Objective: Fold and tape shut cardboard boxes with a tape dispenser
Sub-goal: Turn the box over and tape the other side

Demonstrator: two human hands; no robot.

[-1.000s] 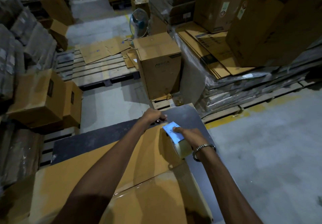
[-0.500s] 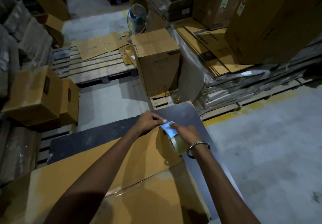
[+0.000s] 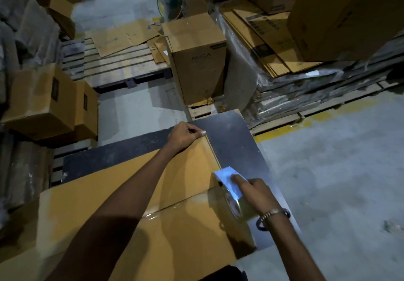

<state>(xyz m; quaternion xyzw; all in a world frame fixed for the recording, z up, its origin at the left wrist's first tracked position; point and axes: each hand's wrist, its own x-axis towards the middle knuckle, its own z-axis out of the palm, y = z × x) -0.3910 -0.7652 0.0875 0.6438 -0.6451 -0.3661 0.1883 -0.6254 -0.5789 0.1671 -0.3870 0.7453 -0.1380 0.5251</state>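
The box (image 3: pixel 122 193) lies flat on the dark board (image 3: pixel 231 140), its right edge running from the far corner back toward the person. The left hand (image 3: pixel 184 135) pins that far corner, fingers curled over the edge. The right hand (image 3: pixel 255 193) grips the dispenser (image 3: pixel 231 190) further down the same edge, nearer the body. Tape probably spans the edge between them, though the dim light hides it. The next pull runs along this edge.
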